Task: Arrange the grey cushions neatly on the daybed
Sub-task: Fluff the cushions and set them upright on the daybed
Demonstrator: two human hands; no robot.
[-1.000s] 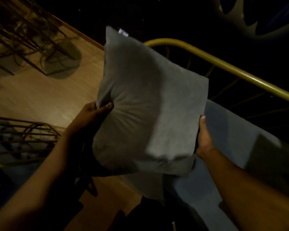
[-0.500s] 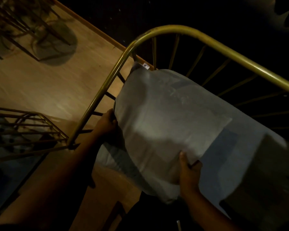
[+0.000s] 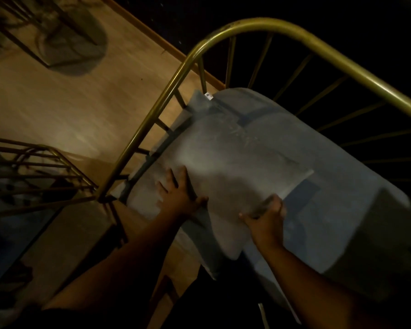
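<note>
A grey cushion (image 3: 233,162) lies flat on the daybed's blue-grey mattress (image 3: 337,210), pushed into the corner under the curved brass rail (image 3: 294,36). A small white label (image 3: 208,95) shows at its far corner. My left hand (image 3: 178,193) rests flat on the cushion's near left part, fingers spread. My right hand (image 3: 263,217) grips the cushion's near edge, fingers curled around it. The picture is dim and blurred.
Brass spindles (image 3: 259,60) line the daybed's end and back. A second brass wire frame (image 3: 33,176) stands on the wooden floor (image 3: 57,110) at the left. A dark shape (image 3: 375,245) lies on the mattress at the right.
The cushion went from being held up in both hands down onto the mattress by the rail. My left hand moved from its side edge to lie flat on top.
</note>
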